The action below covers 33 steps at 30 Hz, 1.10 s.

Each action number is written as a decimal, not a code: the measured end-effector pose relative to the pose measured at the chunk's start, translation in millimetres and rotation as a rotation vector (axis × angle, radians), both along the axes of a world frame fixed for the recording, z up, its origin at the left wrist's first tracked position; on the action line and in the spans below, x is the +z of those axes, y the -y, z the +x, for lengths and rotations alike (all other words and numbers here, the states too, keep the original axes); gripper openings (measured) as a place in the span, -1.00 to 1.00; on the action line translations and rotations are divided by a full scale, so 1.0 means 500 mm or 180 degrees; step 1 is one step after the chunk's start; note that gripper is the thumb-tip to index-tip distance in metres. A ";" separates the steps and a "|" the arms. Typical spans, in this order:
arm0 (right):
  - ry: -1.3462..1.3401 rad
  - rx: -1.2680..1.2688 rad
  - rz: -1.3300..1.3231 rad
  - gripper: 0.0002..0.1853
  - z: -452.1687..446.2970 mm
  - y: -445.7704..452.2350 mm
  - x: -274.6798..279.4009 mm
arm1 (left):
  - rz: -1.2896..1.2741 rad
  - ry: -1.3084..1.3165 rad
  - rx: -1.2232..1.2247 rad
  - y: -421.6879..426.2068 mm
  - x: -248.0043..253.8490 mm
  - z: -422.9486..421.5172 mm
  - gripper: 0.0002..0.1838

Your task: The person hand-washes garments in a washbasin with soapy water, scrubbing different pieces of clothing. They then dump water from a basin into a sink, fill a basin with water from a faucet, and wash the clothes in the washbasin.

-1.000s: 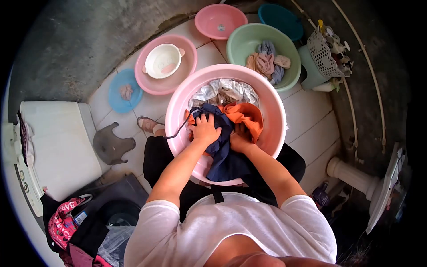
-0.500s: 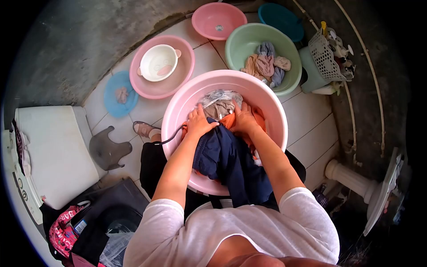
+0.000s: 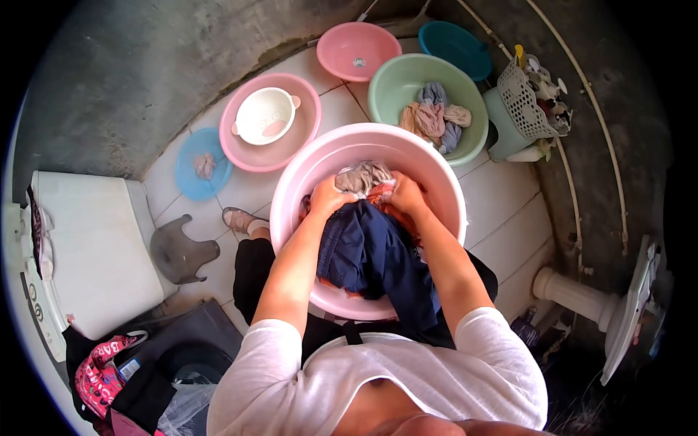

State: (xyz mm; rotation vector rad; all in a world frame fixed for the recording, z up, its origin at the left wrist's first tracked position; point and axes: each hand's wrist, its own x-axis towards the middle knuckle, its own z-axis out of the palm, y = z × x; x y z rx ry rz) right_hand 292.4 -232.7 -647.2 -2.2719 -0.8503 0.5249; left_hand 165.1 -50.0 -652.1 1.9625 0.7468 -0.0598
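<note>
Left hand [image 3: 334, 196] and right hand [image 3: 405, 196] have closed on cloth [image 3: 363, 176] over tiles [image 3: 503, 206].

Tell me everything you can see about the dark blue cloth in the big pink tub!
The dark blue cloth is plain fabric, crumpled into soft folds, with a gathered, ribbed-looking strip on its left side. It lies partly in the big, round, pink tub, over some orange cloth, and one end hangs over the near rim. Its top end is close to the person's left hand and right hand; I can't tell if their fingers touch it.
</note>
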 end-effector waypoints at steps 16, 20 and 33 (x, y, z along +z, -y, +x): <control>0.0058 0.1800 -0.1276 -0.41 -0.209 0.206 0.168 | 0.2172 0.1008 -0.2568 0.177 0.189 -0.207 -0.80; -0.0296 0.2675 -0.2643 -0.65 -0.197 0.130 0.071 | 0.1690 0.0624 -0.3037 0.191 0.096 -0.198 -0.84; -0.0118 0.0818 -0.0647 -0.45 -0.106 0.156 0.150 | 0.1692 0.0164 -0.0963 0.050 0.163 -0.108 -0.45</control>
